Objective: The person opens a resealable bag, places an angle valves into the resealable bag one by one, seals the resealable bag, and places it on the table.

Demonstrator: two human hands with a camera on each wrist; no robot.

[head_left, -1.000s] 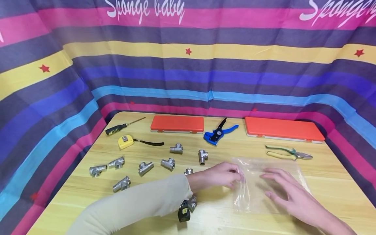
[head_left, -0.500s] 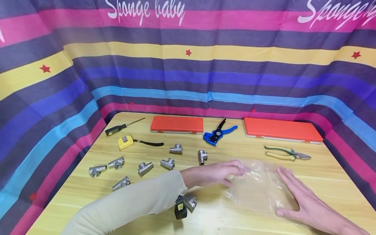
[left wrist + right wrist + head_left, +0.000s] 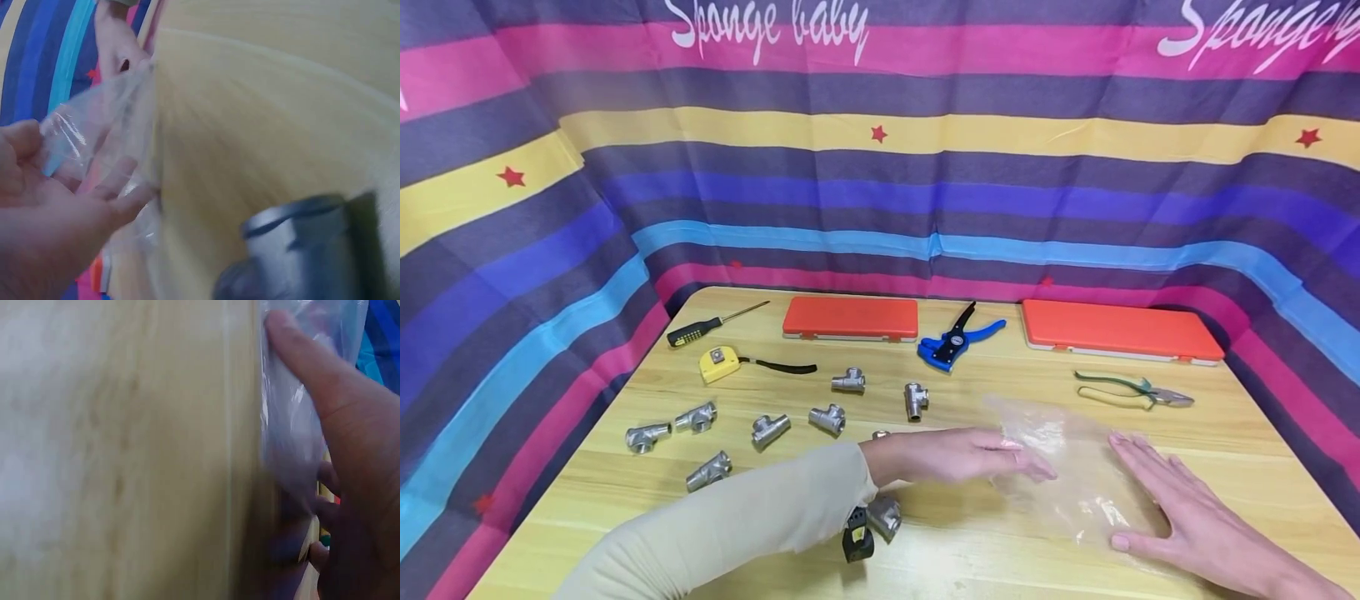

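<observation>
Lying toward the desk's right edge [image 3: 1270,442], a clear bag [image 3: 1078,483] is touching straight-fingered left hand [image 3: 955,457] and spread right hand [image 3: 1187,508]. It's separating them.

Plastic bag [image 3: 1086,467] | transparent, wrinkled (bright glints on it) | right half of wooden table [image 3: 1247,475]

You wear a plain, cream-coloured long cloth sleeve [image 3: 722,521] on the left, with a small, boxy black device [image 3: 856,546] marked in yellow beneath its wrist end. Your right grip [image 3: 1198,504] is bare.

Left fingers [image 3: 1011,461] now straighter at clear bag [image 3: 1075,475]
</observation>
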